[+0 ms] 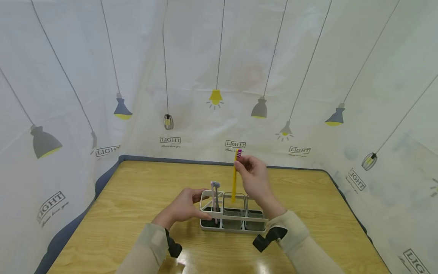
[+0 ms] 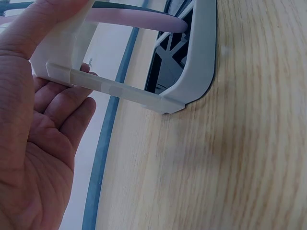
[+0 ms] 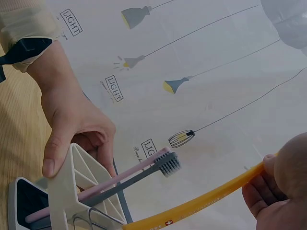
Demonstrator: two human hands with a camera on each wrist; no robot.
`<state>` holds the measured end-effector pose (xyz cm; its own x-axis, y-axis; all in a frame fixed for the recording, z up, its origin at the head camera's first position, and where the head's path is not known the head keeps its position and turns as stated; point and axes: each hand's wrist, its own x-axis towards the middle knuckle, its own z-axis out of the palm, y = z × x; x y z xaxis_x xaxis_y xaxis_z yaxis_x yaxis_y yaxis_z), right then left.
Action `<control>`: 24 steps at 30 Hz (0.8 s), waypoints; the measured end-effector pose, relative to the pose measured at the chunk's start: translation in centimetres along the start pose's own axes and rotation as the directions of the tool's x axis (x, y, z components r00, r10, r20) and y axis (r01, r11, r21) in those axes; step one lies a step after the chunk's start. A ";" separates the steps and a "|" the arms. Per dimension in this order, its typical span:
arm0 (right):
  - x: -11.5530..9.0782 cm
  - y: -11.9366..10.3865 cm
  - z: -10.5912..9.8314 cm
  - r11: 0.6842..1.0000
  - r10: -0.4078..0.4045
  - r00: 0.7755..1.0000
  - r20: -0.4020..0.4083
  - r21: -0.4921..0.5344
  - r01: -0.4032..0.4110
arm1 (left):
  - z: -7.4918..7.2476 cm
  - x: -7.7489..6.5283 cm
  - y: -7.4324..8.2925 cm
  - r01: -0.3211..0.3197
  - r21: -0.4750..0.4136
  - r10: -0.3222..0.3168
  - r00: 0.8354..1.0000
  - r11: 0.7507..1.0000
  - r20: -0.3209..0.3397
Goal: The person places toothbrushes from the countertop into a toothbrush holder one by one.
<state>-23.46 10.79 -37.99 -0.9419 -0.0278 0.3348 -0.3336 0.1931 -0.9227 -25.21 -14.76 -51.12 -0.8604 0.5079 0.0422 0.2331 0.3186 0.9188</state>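
Observation:
A white toothbrush holder [image 1: 213,215] with three compartments in a row stands on the table. My left hand [image 1: 184,205] grips its left end, thumb in front and fingers behind. In the left compartment lean a pink toothbrush [image 3: 137,167] and a grey toothbrush [image 3: 125,184], bristles up. My right hand [image 1: 256,180] pinches a yellow toothbrush [image 1: 234,183] near its head, which has purple and white bristles. It hangs upright, handle down, with its lower end at the middle compartment's top opening. Whether that end touches anything, I cannot tell.
The wood-grain table [image 1: 137,190] has a dark blue edge [image 1: 191,161] at the back and sides. White sheeting [image 1: 191,68] printed with lamps rises behind and on both sides. Clear, cup-like walls [image 1: 254,220] show in the middle and right compartments.

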 end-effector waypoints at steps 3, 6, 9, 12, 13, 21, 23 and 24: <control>-0.2 0.0 0.6 1.000 -0.008 1.000 0.002 0.021 0.008 | 0.0 0.0 0.1 -0.004 0.006 0.004 1.000 1.000 0.000; -0.4 0.1 1.2 0.999 -0.020 1.000 0.004 0.026 0.020 | 0.0 -0.1 0.2 -0.007 0.017 0.007 1.000 1.000 0.000; -0.6 0.2 1.6 1.000 -0.019 1.000 0.006 0.024 0.019 | 0.0 0.0 0.2 -0.009 0.024 0.009 1.000 1.000 -0.003; -0.7 0.5 2.0 1.000 -0.009 1.000 0.009 0.015 0.009 | 0.0 0.0 0.2 -0.007 0.023 0.007 1.000 1.000 -0.006; -0.8 0.5 2.2 1.000 -0.009 1.000 0.012 0.013 0.008 | 0.0 0.0 0.2 -0.006 0.022 0.006 1.000 1.000 -0.008; -1.6 1.1 2.8 1.000 -0.013 0.999 0.042 0.027 0.012 | 0.0 0.1 0.1 -0.001 0.016 0.001 1.000 1.000 -0.005; -1.8 1.4 3.0 0.999 -0.014 0.999 0.044 0.032 0.012 | 0.0 0.1 0.1 -0.001 0.015 0.001 1.000 1.000 -0.004; -1.9 1.6 3.1 0.999 -0.011 0.999 0.044 0.035 0.009 | 0.0 0.1 0.0 -0.002 0.013 0.002 1.000 1.000 -0.003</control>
<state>-22.31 8.11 -40.68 -0.9390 -0.0734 0.3359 -0.3436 0.1586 -0.9256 -25.28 -14.70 -51.09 -0.8612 0.5063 0.0455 0.2410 0.3279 0.9134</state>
